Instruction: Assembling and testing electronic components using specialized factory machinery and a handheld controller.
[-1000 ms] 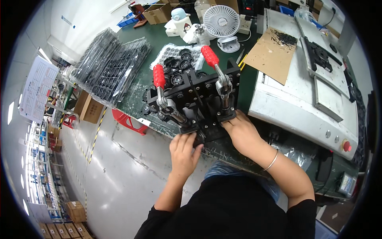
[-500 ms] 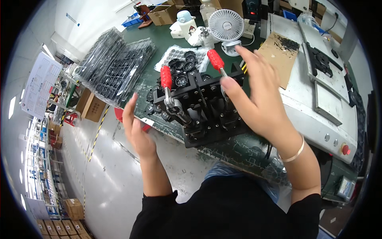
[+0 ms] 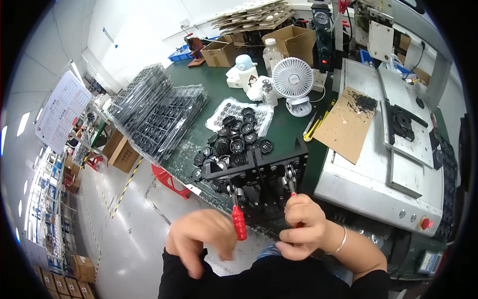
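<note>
A black clamping fixture (image 3: 259,169) with two toggle clamps stands at the near edge of the green table. Both clamp levers point down toward me. My right hand (image 3: 303,226) is closed around the right red clamp handle (image 3: 293,195), hiding most of it. The left red clamp handle (image 3: 239,223) hangs uncovered. Just left of it, my left hand (image 3: 201,239) is slightly blurred, its fingers apart and bent downward, holding nothing. Whether its fingertips touch the handle, I cannot tell. Round black parts (image 3: 236,145) lie in a heap behind the fixture, some on a clear plastic tray (image 3: 224,115).
Stacked clear trays of black parts (image 3: 162,117) sit at the table's left. A white fan (image 3: 293,78), a bottle (image 3: 272,54) and cardboard boxes (image 3: 219,54) stand behind. To the right are a yellow cutter (image 3: 315,128), a cardboard sheet (image 3: 343,129) and a white machine (image 3: 368,192) with a red button.
Both clamp levers have swung from upright down toward me. My right hand has closed on the right handle; my left hand has come down beside the left one. The view has tilted up.
</note>
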`<state>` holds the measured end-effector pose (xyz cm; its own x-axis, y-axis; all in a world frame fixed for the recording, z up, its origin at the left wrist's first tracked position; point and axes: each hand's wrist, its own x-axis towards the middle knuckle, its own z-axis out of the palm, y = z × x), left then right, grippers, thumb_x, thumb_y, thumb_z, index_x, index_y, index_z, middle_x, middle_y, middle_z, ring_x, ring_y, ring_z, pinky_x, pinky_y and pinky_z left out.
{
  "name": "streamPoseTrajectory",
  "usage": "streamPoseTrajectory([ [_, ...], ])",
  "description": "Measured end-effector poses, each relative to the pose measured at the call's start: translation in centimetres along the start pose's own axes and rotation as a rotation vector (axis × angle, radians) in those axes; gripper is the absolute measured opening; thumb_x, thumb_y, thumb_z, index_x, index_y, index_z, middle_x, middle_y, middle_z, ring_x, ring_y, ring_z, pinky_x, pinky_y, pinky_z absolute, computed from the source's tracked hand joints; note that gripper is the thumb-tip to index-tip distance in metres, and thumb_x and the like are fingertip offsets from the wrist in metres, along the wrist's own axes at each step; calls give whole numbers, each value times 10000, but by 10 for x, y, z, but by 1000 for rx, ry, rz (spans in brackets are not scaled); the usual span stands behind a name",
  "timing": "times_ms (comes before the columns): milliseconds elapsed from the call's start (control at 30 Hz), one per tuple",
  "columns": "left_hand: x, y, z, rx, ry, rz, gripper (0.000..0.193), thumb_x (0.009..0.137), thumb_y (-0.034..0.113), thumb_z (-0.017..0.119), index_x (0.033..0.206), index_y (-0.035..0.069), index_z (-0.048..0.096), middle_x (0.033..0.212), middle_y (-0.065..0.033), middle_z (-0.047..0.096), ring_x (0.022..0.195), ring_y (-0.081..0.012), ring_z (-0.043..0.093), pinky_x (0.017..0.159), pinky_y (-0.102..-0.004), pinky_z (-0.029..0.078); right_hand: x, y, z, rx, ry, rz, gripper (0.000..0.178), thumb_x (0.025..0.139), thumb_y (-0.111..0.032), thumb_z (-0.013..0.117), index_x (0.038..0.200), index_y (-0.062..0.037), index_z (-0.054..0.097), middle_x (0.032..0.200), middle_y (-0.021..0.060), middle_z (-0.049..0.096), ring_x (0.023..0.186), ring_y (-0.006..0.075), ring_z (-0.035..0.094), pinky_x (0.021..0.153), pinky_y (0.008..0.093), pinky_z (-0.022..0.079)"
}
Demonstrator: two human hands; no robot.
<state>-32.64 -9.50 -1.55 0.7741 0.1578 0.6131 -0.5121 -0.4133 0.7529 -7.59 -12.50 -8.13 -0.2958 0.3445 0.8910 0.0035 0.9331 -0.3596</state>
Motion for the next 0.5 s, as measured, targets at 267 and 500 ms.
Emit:
streamPoseTrajectory([
  [267,12,-118,-195,775,826,-673,133,879,134,677,948,22,661,827,-24,651,770,-107,599,716,-249,473,2,9,9,-167,-10,-67,156,664,-115,733,674,-81,581,783,31,542,576,181,491,626,306,442],
  [500,1,-295,-277,1199,136,-838,365,745,239,746,1039,34,679,1014,-170,660,974,-328,631,876,-418,498,-9,22,9,-139,41,-169,120,723,-119,701,730,-68,593,811,51,563,610,175,521,657,309,470],
])
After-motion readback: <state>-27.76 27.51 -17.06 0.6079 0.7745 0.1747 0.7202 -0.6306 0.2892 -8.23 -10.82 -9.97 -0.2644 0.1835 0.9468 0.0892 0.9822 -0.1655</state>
